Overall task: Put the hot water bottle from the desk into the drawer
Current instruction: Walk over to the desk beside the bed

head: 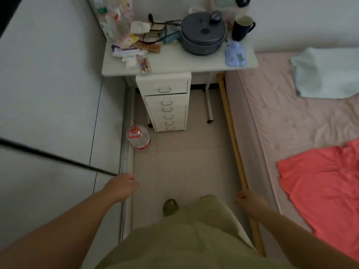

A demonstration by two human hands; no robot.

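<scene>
A small light-blue hot water bottle [235, 54] lies at the right end of the white desk [174, 64], beside a dark mug. Under the desk stands a white drawer unit [167, 102] with several drawers; its top drawer [165, 86] juts out slightly. My left hand [121, 188] hangs low at the left, far from the desk, fingers loosely curled and holding nothing. My right hand [250, 202] hangs near the bed's wooden rail, fingers curled, nothing in it.
A grey lidded pot [203, 33], a dark mug [241, 28], cables and paper clutter crowd the desk. A large water jug [138, 137] stands on the tiled floor left of the drawers. A bed [301, 123] with pink sheet and red cloth lines the right; a wall the left.
</scene>
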